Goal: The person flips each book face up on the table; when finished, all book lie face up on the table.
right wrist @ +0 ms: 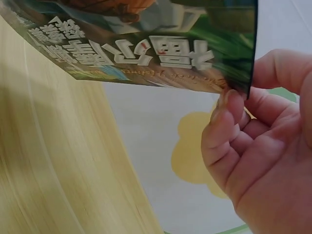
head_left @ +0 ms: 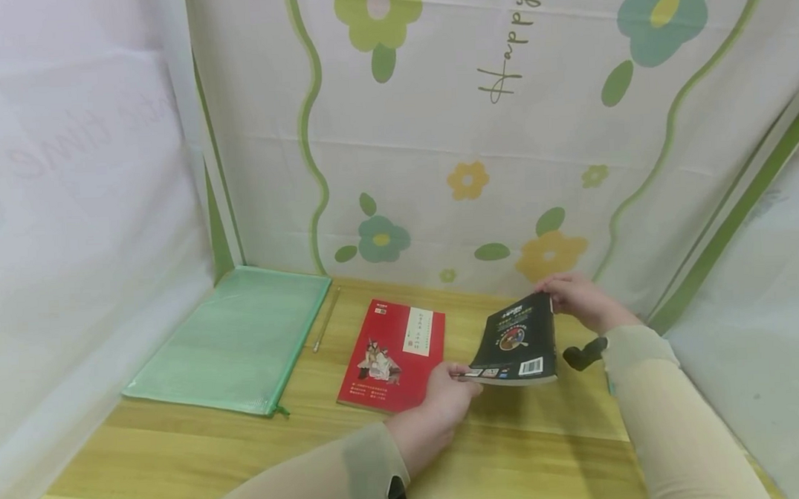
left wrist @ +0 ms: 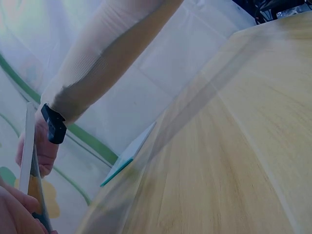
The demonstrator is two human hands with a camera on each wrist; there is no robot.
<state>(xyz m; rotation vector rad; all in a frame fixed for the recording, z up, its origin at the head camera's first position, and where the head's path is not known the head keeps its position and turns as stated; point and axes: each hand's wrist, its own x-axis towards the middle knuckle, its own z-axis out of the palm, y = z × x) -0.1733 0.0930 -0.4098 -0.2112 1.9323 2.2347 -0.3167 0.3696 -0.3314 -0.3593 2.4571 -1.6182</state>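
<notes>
Held up right of centre in the head view: a thin black paperback book point(head_left: 510, 334), tilted, with a shadow below it on the wooden table point(head_left: 536, 459). Near left corner pinched from above and below by the left hand point(head_left: 436, 408), closed down to little more than the thickness of the pages. Far right corner pinched by the right hand point(head_left: 579, 301), fingers curled; in the right wrist view, thumb and fingertips at the corner of a colourful cover with big white characters. Looks light enough for fingertips alone, and bendy rather than stiff, judging by the gentle curve along the near edge. Probably a little slick on the cover and not fragile, though likely to crease at the corners under a hard squeeze, or to fan open by one cover alone. Best held at opposite corners or along the spine, all pages caught in the grip. In the middle of the frame, flat on the wood, a red book point(head_left: 396, 331), partly behind the left hand; further left, a slim pencil point(head_left: 325, 320), then a pale green zip pouch point(head_left: 236, 342). Across the top, a white curtain point(head_left: 428, 136) with printed flowers.
</notes>
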